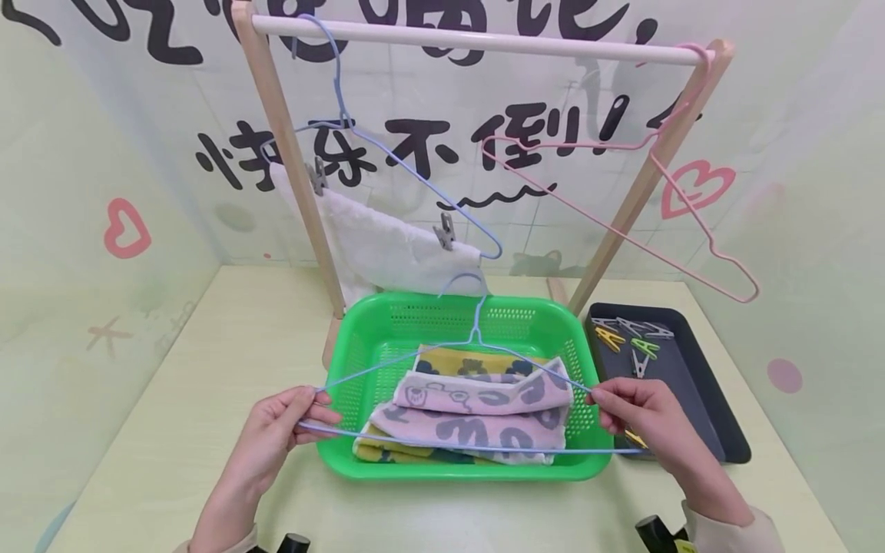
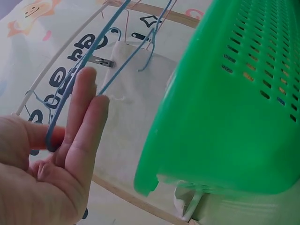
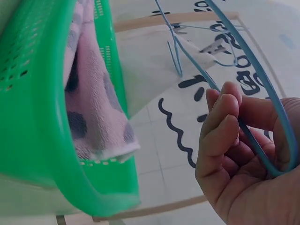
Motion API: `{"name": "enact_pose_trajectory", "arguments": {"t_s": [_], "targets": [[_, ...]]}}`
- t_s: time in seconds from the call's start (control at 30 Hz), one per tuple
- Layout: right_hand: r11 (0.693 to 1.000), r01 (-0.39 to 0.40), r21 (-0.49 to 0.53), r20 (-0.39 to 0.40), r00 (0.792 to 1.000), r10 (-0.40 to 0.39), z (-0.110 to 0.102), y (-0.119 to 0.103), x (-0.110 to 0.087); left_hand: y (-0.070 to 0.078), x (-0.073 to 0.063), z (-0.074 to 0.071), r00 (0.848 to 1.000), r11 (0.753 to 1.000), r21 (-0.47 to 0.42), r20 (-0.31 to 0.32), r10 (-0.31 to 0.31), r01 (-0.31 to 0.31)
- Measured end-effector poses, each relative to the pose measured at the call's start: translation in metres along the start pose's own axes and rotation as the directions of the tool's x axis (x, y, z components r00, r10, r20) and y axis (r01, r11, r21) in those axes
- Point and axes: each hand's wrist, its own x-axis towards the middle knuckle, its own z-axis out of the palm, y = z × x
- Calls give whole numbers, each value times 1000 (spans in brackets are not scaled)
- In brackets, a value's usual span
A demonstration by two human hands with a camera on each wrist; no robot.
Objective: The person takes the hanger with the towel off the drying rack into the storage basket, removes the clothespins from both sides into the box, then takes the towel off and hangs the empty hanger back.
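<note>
Where the wall (image 1: 62,177) runs down the L side, it's pale w/ a pink heart (image 1: 112,239) printed on. L hand (image 1: 280,422) next: thumb + fingers pinch L bend of the hanger (image 1: 476,336), thin, blue, wide triangle; wire vs plastic, can't tell. Wrist cam has two fingers fairly straight alongside it. Behind: rack (image 1: 271,100), smooth light-wood slanted posts, round white bar (image 1: 484,40) across top. Rack hanger (image 1: 348,120) hooked on bar nr L end, same thin blue build. White cloth (image 1: 408,250) on it, soft, slightly fuzzy edge, gripped by 2 grey clips (image 1: 445,233). Basket (image 1: 456,470) mid-table: bright green plastic, rounded rect, perforated walls. Towels (image 1: 463,422) folded inside, fuzzy nap: pink w/ grey motifs + pale hem on top, mustard w/ dark motifs under/behind. Hanger spans over basket, hook up, base crossing in front of towels; contact w/ them, can't tell. R hand (image 1: 643,415), well apart from L, pinches hanger's R arm betw thumb + index, other fingers curled; bend sits by palm per wrist cam. Pink hanger (image 1: 654,143) hangs at bar's R end by the post, thin, notched shoulders. Far R, just beside basket: tray (image 1: 698,399), dark, shallow, rounded corners. Pegs (image 1: 646,348) in it, grey/yellow/lime, mostly far end; one yellow partly behind R hand. Table (image 1: 173,399): smooth, pale, faint grain.
</note>
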Motion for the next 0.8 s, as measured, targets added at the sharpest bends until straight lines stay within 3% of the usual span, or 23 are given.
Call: {"name": "enact_pose_trajectory", "arguments": {"t_s": [0.07, 0.17, 0.43, 0.53, 0.67, 0.73, 0.8], "targets": [[1000, 15, 12, -11, 1000, -14, -6, 0, -5, 0, 1, 1, 999, 1000, 19, 35, -3, 2], [999, 30, 31, -18, 999, -30, -15, 0, -12, 1, 3, 2, 999, 998, 69, 36, 2, -4], [990, 136, -39, -60, 989, -138, -43, 1, -36, 5, 10, -6, 992, 985, 162, -101, 69, -52], [989, 131, -69, -77, 988, -137, -56, 1, -46, 6, 19, -13, 975, 984, 164, -196, 102, -70], [990, 131, -58, -110, 984, -137, -73, 2, -58, 3, 36, -24, 939, 984, 165, -322, 124, -73], [988, 151, -42, -133, 979, -156, -82, 3, -65, 0, 45, -31, 927, 984, 165, -357, 117, -61], [983, 183, -15, -167, 969, -183, -90, 3, -72, -5, 55, -38, 925, 985, 169, -368, 98, -37]]}}
